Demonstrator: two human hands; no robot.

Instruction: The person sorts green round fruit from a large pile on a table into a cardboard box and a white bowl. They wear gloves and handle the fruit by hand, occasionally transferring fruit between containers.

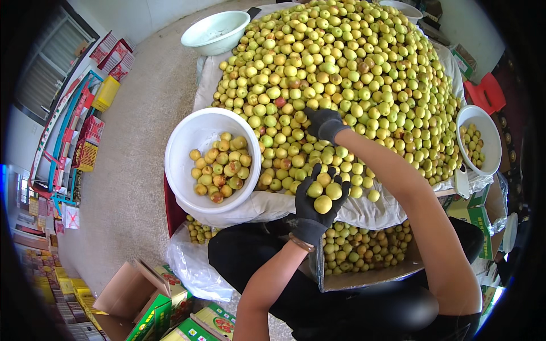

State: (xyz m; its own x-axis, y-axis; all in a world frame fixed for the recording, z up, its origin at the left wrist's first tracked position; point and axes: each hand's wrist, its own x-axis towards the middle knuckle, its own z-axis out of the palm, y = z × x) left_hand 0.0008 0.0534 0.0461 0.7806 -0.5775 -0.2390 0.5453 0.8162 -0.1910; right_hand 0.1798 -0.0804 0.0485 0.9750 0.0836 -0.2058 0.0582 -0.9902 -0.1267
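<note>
The sorting looks to be at an early stage, judging by how things lie: the great heap of small yellow-green fruit (pixel 347 74) on the white sheet (pixel 364 210) is barely dented, far too many to count, hundreds at the least. The person's left hand (pixel 318 202), in a black glove, is cupped palm-up at the near edge of the heap and holds three fruits (pixel 323 193), fingers curled loosely around them. The right hand (pixel 325 124), also gloved in black, reaches further in and rests on the fruit with its fingers bent down among them; whether it has closed on one I cannot tell from here. Just left of the hands sits a big white basin (pixel 187 142) with about twenty-five fruits, many of them blushed red or brown, covering only part of its bottom. A smaller white bowl (pixel 483 122) at the right edge of the heap holds around a dozen. A cardboard box (pixel 369 273) under the table edge, at the person's knees, carries a fair layer, several dozen. A fourth vessel, a pale green bowl (pixel 216 31) at the far left of the heap, has nothing in it that I can see. So there are four containers with a share of sorted fruit in three, and nearly the whole heap left to go through.
</note>
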